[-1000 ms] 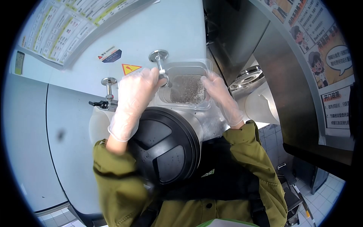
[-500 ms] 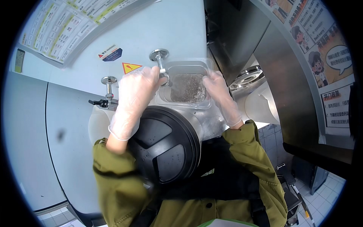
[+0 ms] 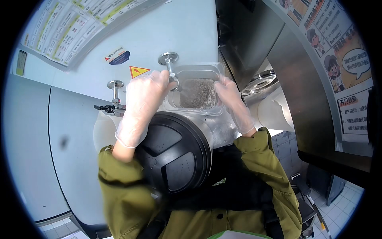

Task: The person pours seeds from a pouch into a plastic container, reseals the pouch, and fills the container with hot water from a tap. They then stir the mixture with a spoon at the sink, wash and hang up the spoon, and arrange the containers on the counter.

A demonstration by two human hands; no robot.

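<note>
A clear plastic container (image 3: 193, 110) sits under the right-hand metal tap (image 3: 170, 65), with dark, grainy contents (image 3: 201, 95) wet in its bottom. My right hand (image 3: 229, 95), in a clear disposable glove, grips the container's right rim. My left hand (image 3: 146, 93), gloved the same way, is closed at the tap, its fingers wrapped round the handle, which they hide. Just below my left wrist stands a large round drum with a black lid (image 3: 175, 155), water drops on top.
A second tap with a black lever (image 3: 105, 108) is at the left, over a translucent jug (image 3: 104, 129). Warning stickers (image 3: 139, 71) mark the pale machine panel. To the right are a white container (image 3: 274, 111), a steel cabinet side (image 3: 306, 99) and posters (image 3: 350, 51).
Both hands keep their places on the tap and the container. The dark contents look slightly more stirred up and spread; the view has shifted a little.
</note>
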